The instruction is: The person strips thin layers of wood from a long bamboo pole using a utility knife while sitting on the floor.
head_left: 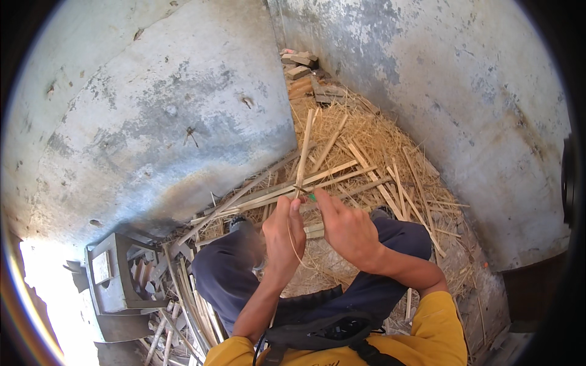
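My left hand point(282, 235) grips a long thin bamboo strip point(304, 152) near its lower end and holds it upright, its top pointing away from me. A thin pale fibre curls down from that hand over my lap. My right hand point(345, 229) is closed beside the left one, its fingertips pinching a small green-tipped tool point(310, 196) against the strip at the point where both hands meet. Both hands hover above my knees, which are clad in dark trousers point(226, 268).
Split bamboo strips point(342, 174) and straw shavings point(366, 131) cover the floor ahead between two stained concrete walls. Wood offcuts point(302, 64) lie in the far corner. A grey metal frame point(113, 274) with more sticks stands at my lower left.
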Demonstrator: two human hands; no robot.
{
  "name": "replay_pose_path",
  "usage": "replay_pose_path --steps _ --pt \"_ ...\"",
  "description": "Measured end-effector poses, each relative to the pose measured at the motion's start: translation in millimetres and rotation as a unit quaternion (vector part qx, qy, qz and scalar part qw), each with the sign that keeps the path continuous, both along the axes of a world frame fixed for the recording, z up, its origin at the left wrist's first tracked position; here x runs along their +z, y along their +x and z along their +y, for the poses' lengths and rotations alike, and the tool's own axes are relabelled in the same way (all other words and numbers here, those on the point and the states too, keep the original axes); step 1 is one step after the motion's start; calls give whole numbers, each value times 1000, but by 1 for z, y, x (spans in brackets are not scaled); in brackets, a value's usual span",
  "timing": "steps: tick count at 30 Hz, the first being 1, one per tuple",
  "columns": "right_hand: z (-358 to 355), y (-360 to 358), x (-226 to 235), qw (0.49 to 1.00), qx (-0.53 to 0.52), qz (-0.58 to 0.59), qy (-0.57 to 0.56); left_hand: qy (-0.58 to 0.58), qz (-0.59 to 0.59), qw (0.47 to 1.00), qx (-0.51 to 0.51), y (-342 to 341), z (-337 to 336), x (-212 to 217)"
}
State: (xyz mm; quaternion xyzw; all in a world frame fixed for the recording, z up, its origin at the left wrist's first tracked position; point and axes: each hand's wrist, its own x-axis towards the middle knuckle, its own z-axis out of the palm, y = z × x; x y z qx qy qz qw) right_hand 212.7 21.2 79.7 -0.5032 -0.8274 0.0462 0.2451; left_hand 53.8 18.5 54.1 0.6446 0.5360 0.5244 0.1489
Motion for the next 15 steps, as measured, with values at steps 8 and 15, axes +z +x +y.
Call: replay_pose_path --steps 8,15 --pt "3 1 -6 1000 1 6 23 5 -2 1000 -3 1 1 -4" --pt "-1 -5 -3 997 -18 -53 47 2 14 1000 2 -1 4 -11"
